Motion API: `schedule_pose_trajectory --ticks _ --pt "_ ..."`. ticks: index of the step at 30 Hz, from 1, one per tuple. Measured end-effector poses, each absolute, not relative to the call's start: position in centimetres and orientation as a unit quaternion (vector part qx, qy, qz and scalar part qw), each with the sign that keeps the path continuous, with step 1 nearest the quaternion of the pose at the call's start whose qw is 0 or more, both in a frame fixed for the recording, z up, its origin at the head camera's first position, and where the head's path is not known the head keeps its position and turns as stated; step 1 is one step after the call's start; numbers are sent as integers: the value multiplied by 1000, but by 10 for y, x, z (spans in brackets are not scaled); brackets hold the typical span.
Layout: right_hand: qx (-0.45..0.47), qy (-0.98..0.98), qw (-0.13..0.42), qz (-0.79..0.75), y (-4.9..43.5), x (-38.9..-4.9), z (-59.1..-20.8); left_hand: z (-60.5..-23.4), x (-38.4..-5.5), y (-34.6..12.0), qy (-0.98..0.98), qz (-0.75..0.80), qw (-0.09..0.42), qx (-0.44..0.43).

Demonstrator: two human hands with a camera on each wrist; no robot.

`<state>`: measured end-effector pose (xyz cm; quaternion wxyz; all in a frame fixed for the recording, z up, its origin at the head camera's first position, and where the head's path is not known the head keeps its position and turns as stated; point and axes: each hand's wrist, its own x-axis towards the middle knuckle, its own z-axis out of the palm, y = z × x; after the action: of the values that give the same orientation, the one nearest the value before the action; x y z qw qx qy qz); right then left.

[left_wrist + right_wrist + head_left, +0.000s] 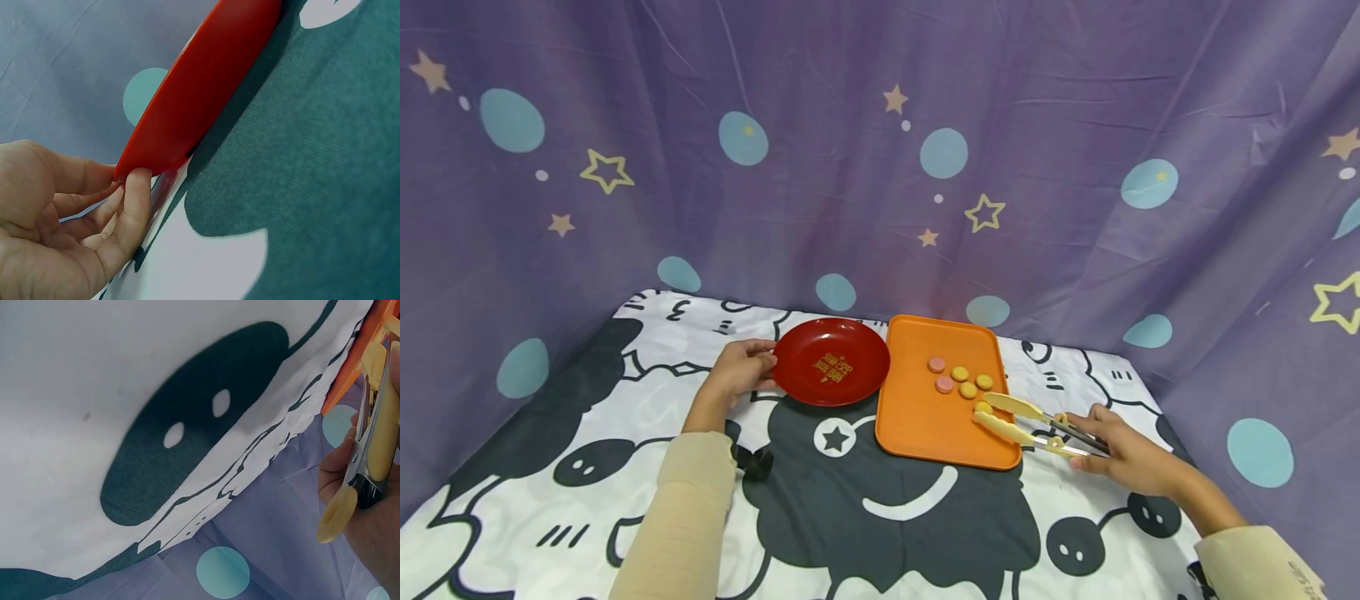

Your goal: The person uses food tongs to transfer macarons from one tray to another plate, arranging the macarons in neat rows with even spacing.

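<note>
My left hand is pinching the red plate by its nine o'clock rim, thumb and fingers meeting the edge from opposite sides; in the left wrist view one fingertip is pressing against the plate's outer side. Gold characters are showing at the plate's middle. At the plate's three o'clock the orange tray is lying on the patterned cloth, their edges meeting in my head view, though I am not able to tell whether they are touching.

At the tray's four o'clock my right hand is gripping the yellow-tipped tongs, thumb on one arm and fingers curling over the other. The tongs are pointing between nine and ten o'clock, their tips parting around a yellow disc towards the tray's four o'clock; whether they are squeezing it, I cannot tell. Three other yellow discs are sitting between one and three o'clock of the tray's middle, and two pink discs are lying near the middle and towards eleven. Beyond, at twelve o'clock, a purple curtain is hanging, and beige sleeves are covering my forearms
</note>
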<state>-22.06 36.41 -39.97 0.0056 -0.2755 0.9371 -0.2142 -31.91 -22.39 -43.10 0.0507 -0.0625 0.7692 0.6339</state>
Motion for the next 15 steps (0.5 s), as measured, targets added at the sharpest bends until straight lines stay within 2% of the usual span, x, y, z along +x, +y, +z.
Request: schedule_pose_trajectory --ticks 6,15 --pt "-307 929 -22 -206 363 -222 -400 -430 -319 -224 772 630 51 -65" --pt "-324 921 -22 -215 363 -223 -397 -430 -319 -223 772 630 53 -66"
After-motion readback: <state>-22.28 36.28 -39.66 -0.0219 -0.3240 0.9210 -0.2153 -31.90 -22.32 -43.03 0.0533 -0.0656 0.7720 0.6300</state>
